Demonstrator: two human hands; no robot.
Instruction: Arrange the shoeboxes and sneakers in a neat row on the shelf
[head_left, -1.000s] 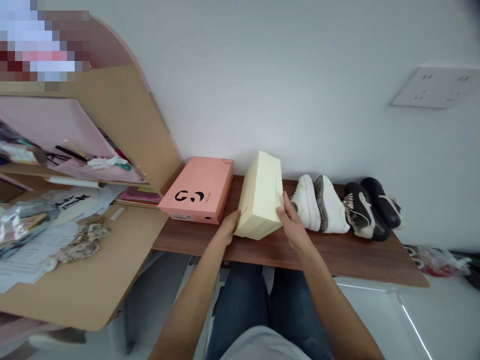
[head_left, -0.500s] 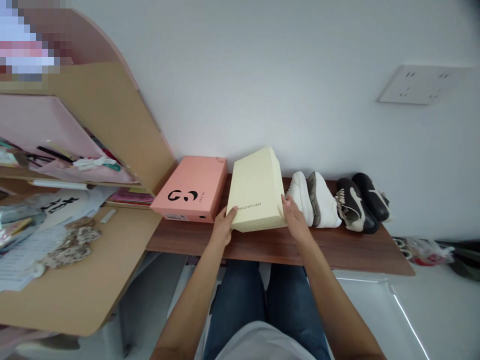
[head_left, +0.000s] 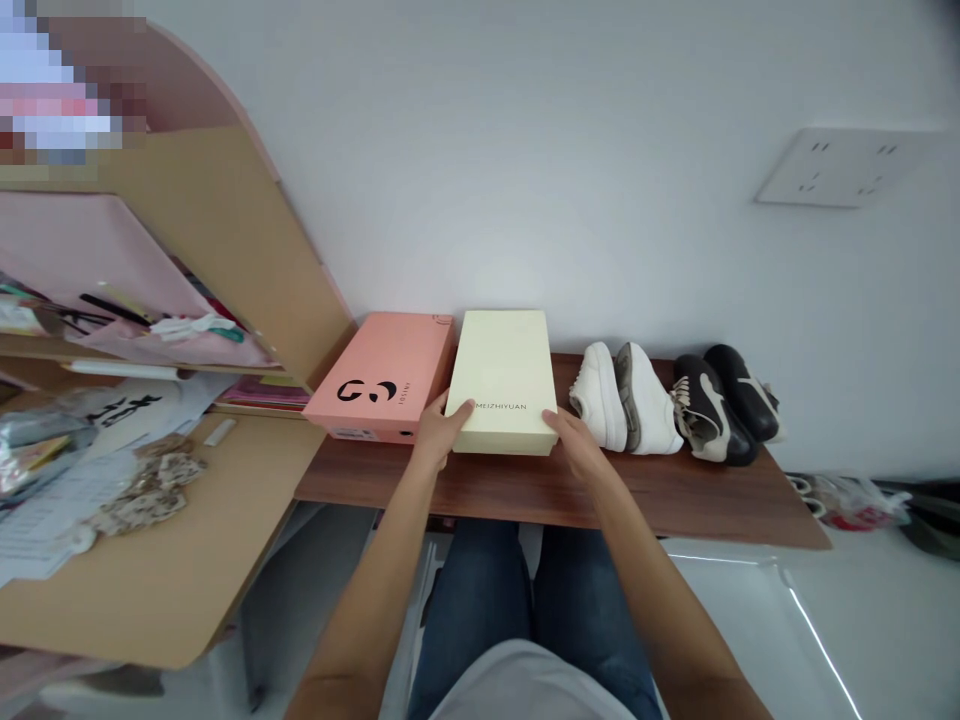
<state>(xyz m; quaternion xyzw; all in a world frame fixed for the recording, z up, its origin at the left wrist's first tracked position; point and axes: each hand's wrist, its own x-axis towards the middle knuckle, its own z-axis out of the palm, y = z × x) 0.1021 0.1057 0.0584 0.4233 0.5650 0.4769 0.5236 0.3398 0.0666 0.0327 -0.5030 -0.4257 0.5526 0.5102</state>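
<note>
A pale yellow shoe box [head_left: 502, 378] lies flat, lid up, on a dark wooden shelf [head_left: 675, 495], close beside a pink shoe box [head_left: 382, 375]. My left hand [head_left: 439, 437] grips the yellow box's near left corner, thumb on the lid. At the near right corner my right hand [head_left: 574, 448] holds its side. To the right stand a pair of white sneakers [head_left: 621, 397] and a pair of black shoes [head_left: 724, 402].
A light wooden desk [head_left: 172, 560] on the left carries papers, cloth and clutter, with a pink shelf unit [head_left: 112, 260] behind it. A white wall rises behind the shelf, with a socket panel [head_left: 847, 167]. Bags lie on the floor at far right.
The yellow box was tilted on its side, then turned lid up and lowered flat onto the shelf next to the pink box. Both hands stayed on it.
</note>
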